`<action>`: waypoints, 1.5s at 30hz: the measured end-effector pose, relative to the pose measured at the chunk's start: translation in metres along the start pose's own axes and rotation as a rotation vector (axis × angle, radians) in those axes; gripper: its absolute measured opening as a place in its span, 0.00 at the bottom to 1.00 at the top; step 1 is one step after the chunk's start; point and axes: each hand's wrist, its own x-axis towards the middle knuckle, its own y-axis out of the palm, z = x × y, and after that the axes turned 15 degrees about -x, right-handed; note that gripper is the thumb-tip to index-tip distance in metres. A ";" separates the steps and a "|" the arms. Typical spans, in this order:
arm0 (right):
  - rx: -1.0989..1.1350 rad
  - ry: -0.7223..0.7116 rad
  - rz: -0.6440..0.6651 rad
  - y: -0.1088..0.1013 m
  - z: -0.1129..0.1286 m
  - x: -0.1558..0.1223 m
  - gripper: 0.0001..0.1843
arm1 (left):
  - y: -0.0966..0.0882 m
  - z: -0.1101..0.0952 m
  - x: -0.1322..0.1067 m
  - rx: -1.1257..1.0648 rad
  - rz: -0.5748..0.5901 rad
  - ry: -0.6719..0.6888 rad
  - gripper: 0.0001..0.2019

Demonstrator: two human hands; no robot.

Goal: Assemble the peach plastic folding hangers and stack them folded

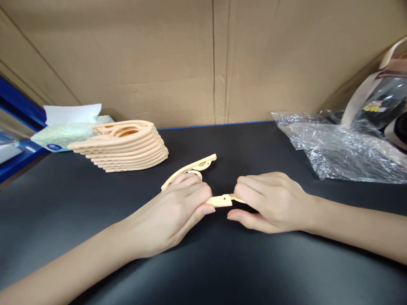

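Observation:
A peach plastic folding hanger (219, 200) lies low over the black table (222, 262), held from both ends. My left hand (178, 207) is closed around its left arm, whose curved end (193, 166) sticks out behind the hand. My right hand (270, 201) is closed on the hanger's right part, which the fingers mostly hide. Only the short flat middle piece shows between the two hands.
A stack of several folded peach hangers (125, 146) lies at the back left. Behind it sits a tissue pack (63, 129). Crumpled clear plastic bags (337, 146) fill the back right. A cardboard wall (206, 59) closes the far side; a blue shelf frame (19, 110) stands left.

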 end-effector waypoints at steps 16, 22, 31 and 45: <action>-0.199 -0.067 -0.059 -0.005 0.001 0.003 0.25 | -0.001 -0.003 0.001 0.016 0.029 0.040 0.13; -0.204 -0.079 -0.063 -0.003 0.003 0.003 0.24 | -0.002 -0.004 0.002 0.046 0.041 0.046 0.13; -0.194 -0.082 -0.066 -0.003 0.002 0.003 0.23 | -0.001 -0.005 0.003 0.058 0.051 0.051 0.12; -0.208 -0.139 -0.060 -0.004 0.003 0.003 0.21 | -0.001 -0.003 0.002 0.084 0.079 0.059 0.15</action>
